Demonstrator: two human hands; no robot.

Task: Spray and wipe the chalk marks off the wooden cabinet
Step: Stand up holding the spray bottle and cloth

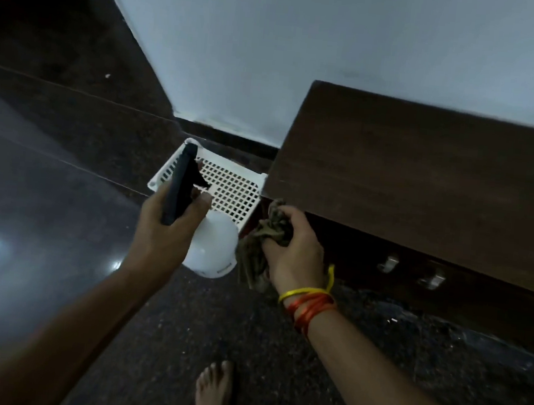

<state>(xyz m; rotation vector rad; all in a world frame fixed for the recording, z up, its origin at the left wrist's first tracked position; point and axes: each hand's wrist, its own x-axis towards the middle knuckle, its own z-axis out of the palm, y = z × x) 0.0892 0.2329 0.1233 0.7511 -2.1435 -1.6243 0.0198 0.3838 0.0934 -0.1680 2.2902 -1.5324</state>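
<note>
My left hand (159,224) grips a spray bottle (212,249) by its black trigger head, and the white body hangs below the hand. My right hand (294,247) holds a bunched olive-brown cloth (273,229) near the left front corner of the dark wooden cabinet (424,184). The cabinet stands against the wall on the right, with two metal handles on its front. No chalk marks show on its top in this dim light.
A white perforated plastic basket (237,193) sits on the floor in the corner, left of the cabinet. The dark speckled floor (180,341) spreads below, with my bare foot (213,393) at the bottom. A pale wall (307,43) rises behind.
</note>
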